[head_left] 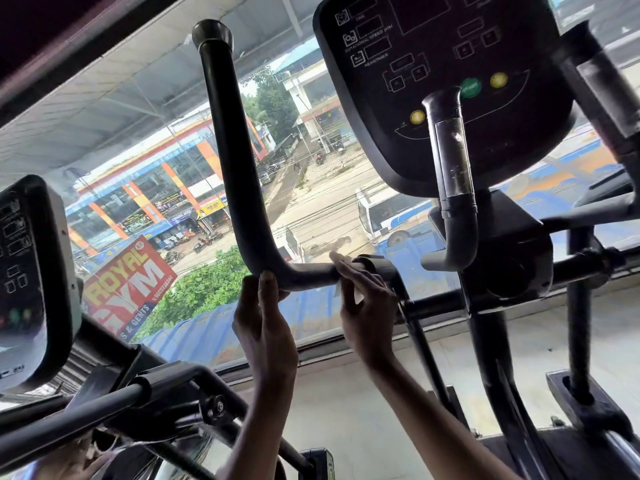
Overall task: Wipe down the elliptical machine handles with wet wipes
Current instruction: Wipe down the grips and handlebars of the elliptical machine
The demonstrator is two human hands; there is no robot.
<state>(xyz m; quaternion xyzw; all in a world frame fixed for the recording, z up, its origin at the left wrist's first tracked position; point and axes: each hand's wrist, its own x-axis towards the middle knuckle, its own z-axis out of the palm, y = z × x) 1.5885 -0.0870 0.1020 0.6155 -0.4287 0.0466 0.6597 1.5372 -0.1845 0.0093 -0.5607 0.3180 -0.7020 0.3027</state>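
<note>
We're gripping the elliptical handle point(239, 150) bend with left hand point(265, 317). Right hand point(367, 306) is clamping wet wipe point(337, 258) round the bar just beside. "ROYAL GYM" sign point(128, 282) is showing outside.

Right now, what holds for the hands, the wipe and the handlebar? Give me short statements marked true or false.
1. The right hand holds a white wet wipe against the curved black handlebar. True.
2. The left hand hangs clear of the handlebar. False: it grips the bend from below.
3. The wipe sits at the handlebar's capped top end. False: it is on the low horizontal stretch, beside the black clamp.
4. The black console panel carries a round green button. True.
</note>
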